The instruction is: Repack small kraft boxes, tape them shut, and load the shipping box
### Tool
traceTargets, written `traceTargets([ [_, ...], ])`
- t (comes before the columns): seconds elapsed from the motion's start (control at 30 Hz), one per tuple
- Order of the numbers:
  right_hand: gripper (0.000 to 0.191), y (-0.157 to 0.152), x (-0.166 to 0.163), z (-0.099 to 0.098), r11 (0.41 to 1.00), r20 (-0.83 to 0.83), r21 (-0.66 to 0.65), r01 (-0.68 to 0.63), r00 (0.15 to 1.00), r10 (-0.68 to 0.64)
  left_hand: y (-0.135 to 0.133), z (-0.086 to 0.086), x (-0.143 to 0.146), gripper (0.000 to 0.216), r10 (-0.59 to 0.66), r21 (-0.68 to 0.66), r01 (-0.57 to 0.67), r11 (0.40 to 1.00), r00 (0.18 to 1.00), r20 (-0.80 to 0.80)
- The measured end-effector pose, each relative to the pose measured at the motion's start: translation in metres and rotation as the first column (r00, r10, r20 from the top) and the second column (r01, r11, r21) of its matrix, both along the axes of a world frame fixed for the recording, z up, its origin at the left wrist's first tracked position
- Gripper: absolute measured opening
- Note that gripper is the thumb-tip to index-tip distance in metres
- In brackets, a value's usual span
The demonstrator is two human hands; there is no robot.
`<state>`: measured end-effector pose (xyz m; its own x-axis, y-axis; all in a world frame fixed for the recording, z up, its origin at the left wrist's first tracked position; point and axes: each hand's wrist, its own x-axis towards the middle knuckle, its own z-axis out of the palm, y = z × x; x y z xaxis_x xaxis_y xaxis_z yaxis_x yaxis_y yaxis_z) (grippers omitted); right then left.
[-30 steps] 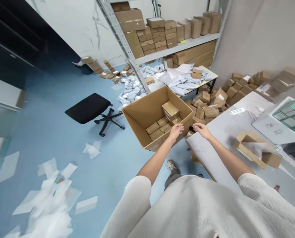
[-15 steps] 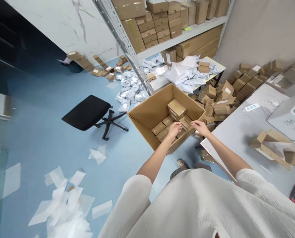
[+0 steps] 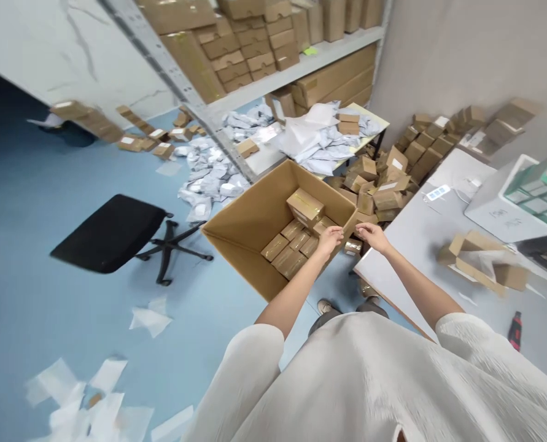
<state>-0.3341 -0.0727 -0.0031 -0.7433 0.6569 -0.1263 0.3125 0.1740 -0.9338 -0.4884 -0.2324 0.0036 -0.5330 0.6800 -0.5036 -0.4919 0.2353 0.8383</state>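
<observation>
A large open cardboard carton [image 3: 236, 216] stands in front of me, holding several small taped cardboard boxes in its bottom. One bigger taped box [image 3: 305, 207] sits on top of those at the far side. Over the carton's near right part is my left hand [image 3: 330, 239], fingers loosely bent, with nothing visible in them. Just past the carton's right rim, my right hand [image 3: 372, 236] faces it across a small gap, its fingers loosely apart and apparently holding nothing.
On my right is a white table [image 3: 411, 258] with an opened small carton [image 3: 476, 261], a red-black tool [image 3: 515, 331] and a white bin [image 3: 498, 209]. Many boxes are heaped behind it. Left stand a black chair [image 3: 112, 233] and floor papers [image 3: 151, 319]; a shelf [image 3: 273, 77] rises ahead.
My view has swung right, so the surroundings sit further left. Both hands have shifted rightward relative to the carton, and the right hand is now beyond its rim.
</observation>
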Motion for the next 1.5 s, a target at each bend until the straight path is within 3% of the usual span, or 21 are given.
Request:
traceTargets([
  [0.13, 0.039, 0.052, 0.08, 0.008, 0.983, 0.036, 0.041, 0.181, 0.983, -0.182, 0.079, 0.006, 0.062, 0.019, -0.172, 0.008, 0.172, 0.985, 0.985, 0.007],
  [0.33, 0.035, 0.119, 0.198, 0.011, 0.929, 0.132, 0.122, 0.35, 0.922, -0.365, 0.187, 0.01, 0.172, 0.021, -0.405, 0.093, 0.403, 0.91, 0.914, -0.002],
  [0.4, 0.033, 0.138, 0.227, 0.008, 0.865, 0.172, 0.246, 0.437, 0.859, -0.482, 0.213, 0.007, 0.201, 0.021, -0.451, 0.087, 0.448, 0.89, 0.893, 0.005],
  [0.5, 0.037, 0.162, 0.259, -0.002, 0.71, 0.246, 0.416, 0.569, 0.681, -0.69, 0.241, 0.001, 0.233, 0.021, -0.498, 0.046, 0.496, 0.867, 0.866, 0.035],
  [0.53, 0.039, 0.167, 0.266, -0.006, 0.683, 0.287, 0.425, 0.594, 0.627, -0.724, 0.248, -0.001, 0.24, 0.021, -0.508, 0.032, 0.507, 0.861, 0.86, 0.042],
  [0.6, 0.041, 0.175, 0.274, -0.014, 0.699, 0.395, 0.372, 0.611, 0.577, -0.715, 0.258, -0.007, 0.25, 0.021, -0.518, 0.008, 0.518, 0.855, 0.854, 0.042],
  [0.7, 0.042, 0.178, 0.27, -0.024, 0.765, 0.508, 0.298, 0.571, 0.583, -0.634, 0.266, -0.016, 0.253, 0.021, -0.521, -0.036, 0.522, 0.852, 0.853, 0.036],
  [0.8, 0.042, 0.173, 0.249, -0.03, 0.816, 0.522, 0.328, 0.476, 0.629, -0.576, 0.266, -0.024, 0.245, 0.018, -0.499, -0.061, 0.499, 0.864, 0.866, 0.022],
  [0.9, 0.04, 0.163, 0.213, -0.033, 0.858, 0.45, 0.357, 0.369, 0.737, -0.505, 0.258, -0.029, 0.228, 0.016, -0.456, -0.053, 0.457, 0.888, 0.89, 0.017],
  [1.0, 0.04, 0.147, 0.165, -0.03, 0.865, 0.33, 0.418, 0.276, 0.841, -0.428, 0.244, -0.029, 0.199, 0.021, -0.429, -0.021, 0.435, 0.9, 0.895, 0.122],
  [1.1, 0.042, 0.132, 0.112, -0.022, 0.869, 0.291, 0.481, 0.117, 0.914, -0.283, 0.226, -0.024, 0.157, 0.041, -0.353, 0.05, 0.351, 0.935, 0.914, 0.199],
  [1.23, 0.05, 0.124, 0.041, -0.005, 0.819, 0.336, 0.57, -0.066, 0.928, -0.159, 0.21, -0.013, 0.084, 0.064, -0.288, 0.099, 0.272, 0.957, 0.927, 0.238],
  [1.37, 0.061, 0.129, -0.021, 0.011, 0.749, 0.414, 0.627, -0.216, 0.906, -0.085, 0.205, -0.004, 0.016, 0.064, -0.272, 0.154, 0.245, 0.957, 0.944, 0.188],
  [1.5, 0.061, 0.122, -0.057, 0.014, 0.702, 0.382, 0.681, -0.206, 0.918, -0.101, 0.189, -0.004, -0.025, 0.065, -0.251, 0.096, 0.24, 0.966, 0.96, 0.127],
])
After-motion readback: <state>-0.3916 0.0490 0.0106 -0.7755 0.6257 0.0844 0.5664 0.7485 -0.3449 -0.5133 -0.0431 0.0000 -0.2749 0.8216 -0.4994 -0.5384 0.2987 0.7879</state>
